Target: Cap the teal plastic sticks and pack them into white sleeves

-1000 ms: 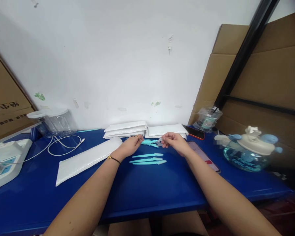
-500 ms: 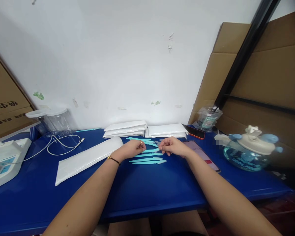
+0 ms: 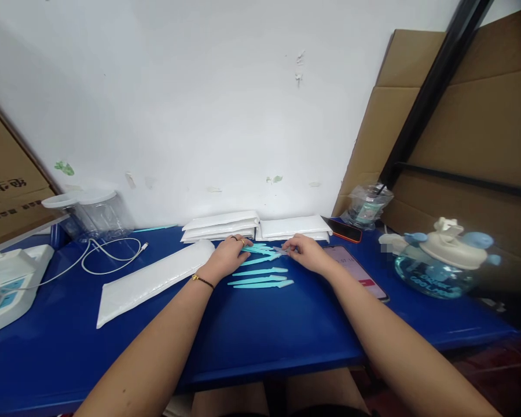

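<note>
Several thin turquoise plastic sticks (image 3: 260,277) lie in a row on the blue table (image 3: 252,336), with a small heap of the same turquoise sticks (image 3: 260,249) just behind them. My left hand (image 3: 228,255) rests on the left end of that heap, fingers curled down onto it. My right hand (image 3: 303,251) is at the heap's right end, its fingertips pinched on the tip of one turquoise stick. A bracelet circles my left wrist.
Stacks of white padded envelopes (image 3: 252,227) lie against the wall, one long white envelope (image 3: 156,281) to the left. A phone (image 3: 358,271) lies right of my hand, a blue water jug (image 3: 445,260) further right. A white cable (image 3: 108,258), clear jars (image 3: 91,214) and a white device (image 3: 8,278) are left.
Both hands set a stick down in the row near me, then moved back away to the heap near the envelopes.
</note>
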Tool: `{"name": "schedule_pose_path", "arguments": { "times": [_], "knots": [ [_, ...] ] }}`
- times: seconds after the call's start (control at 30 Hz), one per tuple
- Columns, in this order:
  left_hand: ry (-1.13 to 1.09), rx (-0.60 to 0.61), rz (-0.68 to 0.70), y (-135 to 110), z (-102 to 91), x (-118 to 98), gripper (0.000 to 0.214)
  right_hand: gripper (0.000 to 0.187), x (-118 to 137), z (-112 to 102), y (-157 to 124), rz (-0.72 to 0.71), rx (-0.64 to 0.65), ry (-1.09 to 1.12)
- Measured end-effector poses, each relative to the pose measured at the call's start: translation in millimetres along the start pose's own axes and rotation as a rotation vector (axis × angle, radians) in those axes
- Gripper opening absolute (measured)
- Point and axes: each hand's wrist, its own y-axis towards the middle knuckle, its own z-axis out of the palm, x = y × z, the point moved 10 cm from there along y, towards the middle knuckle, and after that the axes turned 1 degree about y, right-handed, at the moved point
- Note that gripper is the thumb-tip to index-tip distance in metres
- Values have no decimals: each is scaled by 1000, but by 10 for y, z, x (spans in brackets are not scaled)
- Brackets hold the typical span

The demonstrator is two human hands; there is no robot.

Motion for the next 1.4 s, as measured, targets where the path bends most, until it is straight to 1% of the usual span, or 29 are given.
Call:
{"name": "schedule_pose_path", "arguments": {
  "times": [0.07,0.13,0.23,0.33,0.47,0.63,0.87,1.03,1.13,1.2,1.23,1.27,1.3,1.4],
  "knots": [
    [55,-4,1,15,36,37,31,17,39,64,-4,-33,47,-55],
    [88,26,-11,25,81,54,27,13,57,92,-12,-30,70,-99],
    [121,67,-24,34,103,37,23,10,59,77,-18,-11,65,-171],
    [125,72,-36,36,76,19,20,10,51,62,-14,-5,61,-217],
    [70,59,-81,30,47,75,14,12,24,34,-8,-1,55,-155],
    [0,21,-122,26,-1,152,14,16,-39,-23,-29,66,59,-36],
    [-33,5,-128,23,-29,129,15,17,15,14,-33,52,88,-1],
    [-76,21,-114,28,6,41,17,18,111,69,-45,39,109,68],
    [-145,76,-98,11,61,-36,19,18,199,129,-82,8,169,160],
    [-201,168,-94,-15,141,-75,20,19,220,183,-103,-6,231,179],
    [-227,212,-95,-30,179,-83,22,20,209,193,-102,-8,243,164],
    [-242,237,-98,-40,199,-79,24,20,186,179,-89,-8,225,131],
    [-241,233,-105,-41,194,-58,26,20,152,142,-65,-5,179,86],
    [-128,119,-119,-12,95,63,29,19,61,6,13,3,-3,-70]
  ]
}}
